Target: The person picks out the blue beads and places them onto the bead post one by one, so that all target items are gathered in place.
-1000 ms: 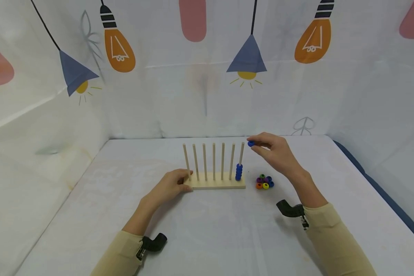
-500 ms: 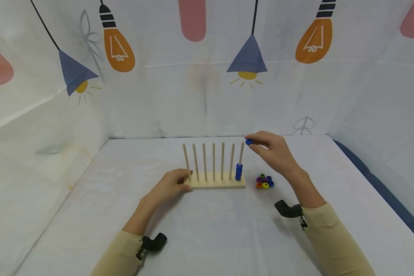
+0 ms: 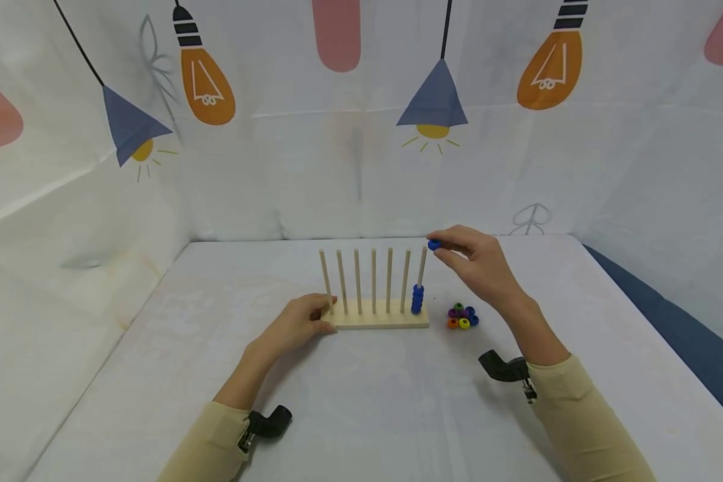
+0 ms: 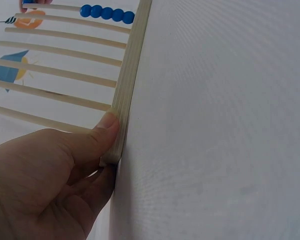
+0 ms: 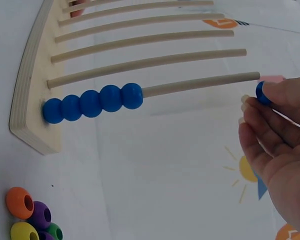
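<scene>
A wooden peg board (image 3: 373, 321) with a row of upright pegs stands on the table. My left hand (image 3: 298, 325) grips its left end, thumb on the front edge in the left wrist view. Several blue beads (image 5: 91, 103) are stacked at the bottom of the rightmost peg (image 5: 202, 84). My right hand (image 3: 478, 268) pinches one blue bead (image 5: 263, 93) between thumb and fingers. That bead is held close to the tip of the rightmost peg, and in the right wrist view a small gap shows between them.
Right of the board lies a small cluster of loose beads, among them an orange bead (image 3: 452, 323), a yellow bead (image 3: 464, 324) and a green bead (image 3: 458, 306). A white cloth (image 3: 361, 402) covers the table. A printed white curtain (image 3: 313, 167) hangs behind.
My right hand has shifted slightly left and up with the blue bead, closer to the rightmost peg's tip. The left hand and the board have stayed put.
</scene>
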Demonstrator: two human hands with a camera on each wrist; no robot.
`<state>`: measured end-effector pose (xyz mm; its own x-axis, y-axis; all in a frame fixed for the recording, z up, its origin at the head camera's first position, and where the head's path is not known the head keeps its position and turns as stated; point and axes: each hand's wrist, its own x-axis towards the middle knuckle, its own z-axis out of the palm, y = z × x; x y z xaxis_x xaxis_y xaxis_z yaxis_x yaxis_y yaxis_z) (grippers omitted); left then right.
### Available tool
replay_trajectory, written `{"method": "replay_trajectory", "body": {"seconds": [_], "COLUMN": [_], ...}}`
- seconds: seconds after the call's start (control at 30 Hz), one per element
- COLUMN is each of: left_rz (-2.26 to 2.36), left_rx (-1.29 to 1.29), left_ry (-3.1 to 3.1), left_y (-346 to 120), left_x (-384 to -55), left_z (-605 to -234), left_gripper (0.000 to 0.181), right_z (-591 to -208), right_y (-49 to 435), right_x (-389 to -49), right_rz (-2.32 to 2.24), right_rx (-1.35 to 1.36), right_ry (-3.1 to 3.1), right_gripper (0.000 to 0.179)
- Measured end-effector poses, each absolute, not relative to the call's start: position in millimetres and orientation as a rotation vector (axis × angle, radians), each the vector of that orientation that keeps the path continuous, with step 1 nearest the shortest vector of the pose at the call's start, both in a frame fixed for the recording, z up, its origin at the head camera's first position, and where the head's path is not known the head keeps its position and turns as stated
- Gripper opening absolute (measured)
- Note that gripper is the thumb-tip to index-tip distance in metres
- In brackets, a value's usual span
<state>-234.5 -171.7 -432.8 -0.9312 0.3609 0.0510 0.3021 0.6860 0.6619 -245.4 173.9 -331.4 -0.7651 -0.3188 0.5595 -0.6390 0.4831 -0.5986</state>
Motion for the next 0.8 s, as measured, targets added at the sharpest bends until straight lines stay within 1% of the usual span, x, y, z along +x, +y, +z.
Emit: {"method": "replay_trajectory", "body": {"seconds": [0.37, 0.8], "left_rz": [1.096, 1.099], "left_rx": [0.539, 0.544], "left_ry": [2.796, 2.790], "left_y": [-172, -172], "left_x": [-234, -235], "left_z": [-434, -433], "left_gripper": [0.049, 0.046], "right_z": [-329, -331], "right_y": [168, 162], "right_x": [-242, -241], "right_rz": [1.212, 1.226], "right_rx": [0.821, 0.848], "right_ry": [-2.319, -2.271], "right_gripper": [0.026, 0.027]}}
